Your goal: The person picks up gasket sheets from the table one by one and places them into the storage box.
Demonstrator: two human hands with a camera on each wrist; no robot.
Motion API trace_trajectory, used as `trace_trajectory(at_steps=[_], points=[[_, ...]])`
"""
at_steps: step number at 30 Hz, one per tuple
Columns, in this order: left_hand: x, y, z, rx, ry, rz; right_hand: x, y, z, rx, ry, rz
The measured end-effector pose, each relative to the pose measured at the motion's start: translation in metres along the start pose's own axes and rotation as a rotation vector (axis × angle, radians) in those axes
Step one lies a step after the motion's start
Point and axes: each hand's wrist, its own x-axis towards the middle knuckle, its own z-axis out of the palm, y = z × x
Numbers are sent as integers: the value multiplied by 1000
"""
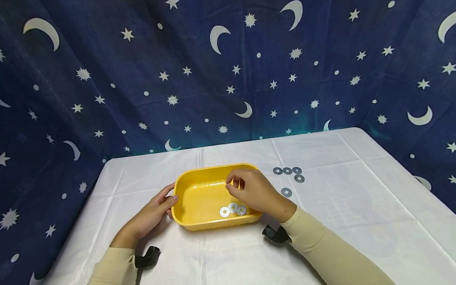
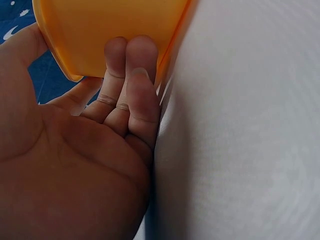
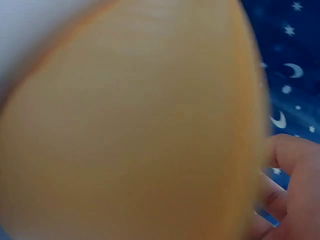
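A yellow plastic tray [image 1: 199, 194] with rounded corners stands on the white-covered table. My left hand [image 1: 151, 214] grips its left end, thumb over the rim and the other fingers against the outer wall; in the left wrist view, the fingertips [image 2: 142, 50] lie on that wall. Over the tray's right part, my right hand [image 1: 252, 192] has its thumb and forefinger brought close together; I cannot tell whether a washer is between them. Three silvery flat washers [image 1: 233, 207] lie in the tray near its front wall. The tray's wall [image 3: 130, 120] hides most of the right fingers in the right wrist view.
Several grey washers [image 1: 287, 171] lie on the cloth right of the tray, with a single washer [image 1: 286, 192] nearer the right wrist. A white cloth [image 1: 224, 260] covers the table. Behind and at the sides hangs a dark blue curtain [image 1: 194, 47] with moons and stars.
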Motion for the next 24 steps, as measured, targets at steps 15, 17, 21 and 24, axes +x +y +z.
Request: trace_trajectory(at_steps=[15,17,21,24], points=[[0,1,0,-7,3,-8,-19,10,-29,-88,27,-5],[-1,1,0,-11,2,-8,-20,15,-31,-94,25,19],[-1,1,1,-11,-1,-7,-22,23,-38,-80,27,52],[0,1,1,-5,-1,-8,-23,27,-44,-67,26,62]])
